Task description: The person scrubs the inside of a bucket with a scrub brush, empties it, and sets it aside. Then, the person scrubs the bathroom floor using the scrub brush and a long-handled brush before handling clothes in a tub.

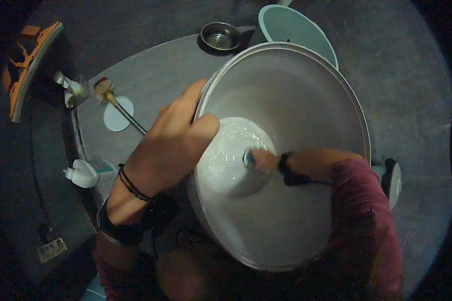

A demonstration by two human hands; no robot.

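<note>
A large, deep metal pot [306,95] with a rolled rim fills the middle of the view. White, glossy liquid [236,133] lies pooled in its left part. My left hand [173,130] grips the pot's left rim, thumb over the edge and fingers outside. My right hand [264,161] reaches down inside the pot, blurred by motion, its fingers closed at the liquid. At its fingertips shows a small blue-and-white thing [248,157], too smeared to name.
Behind the pot stand a pale green bucket [299,27] and a small steel bowl [220,36]. To the left are a brush [120,108] over a white lid [118,114], a white jug [90,172], a spray bottle [71,90] and an orange-backed squeegee-like tool [32,65].
</note>
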